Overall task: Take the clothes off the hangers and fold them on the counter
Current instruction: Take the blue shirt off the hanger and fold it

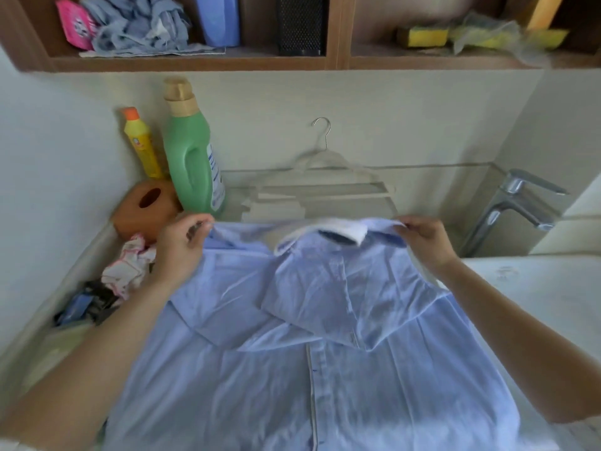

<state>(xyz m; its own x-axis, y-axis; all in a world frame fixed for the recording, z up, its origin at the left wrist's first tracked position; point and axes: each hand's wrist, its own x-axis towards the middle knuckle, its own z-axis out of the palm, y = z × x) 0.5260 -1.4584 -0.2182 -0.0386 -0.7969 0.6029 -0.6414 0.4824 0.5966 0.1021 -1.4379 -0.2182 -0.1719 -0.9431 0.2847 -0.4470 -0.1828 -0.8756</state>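
A pale desk (536, 297) carries a blue shirt (292, 369) spread across it, a white hanger (325, 177) at its back edge, and bottles in its back-left corner.

Soft, even daylight, faint shadows, slight overall blur (wide-angle bending toward the edges).

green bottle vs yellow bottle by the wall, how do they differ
The green bottle is clearly taller and bulkier than the yellow bottle. The green bottle has a beige cap and a built-in handle; the yellow bottle has an orange cap and a slim body with no handle in view. The green bottle stands nearer the blue shirt, the yellow bottle behind it, closer to the corner. Both stand upright with caps on.
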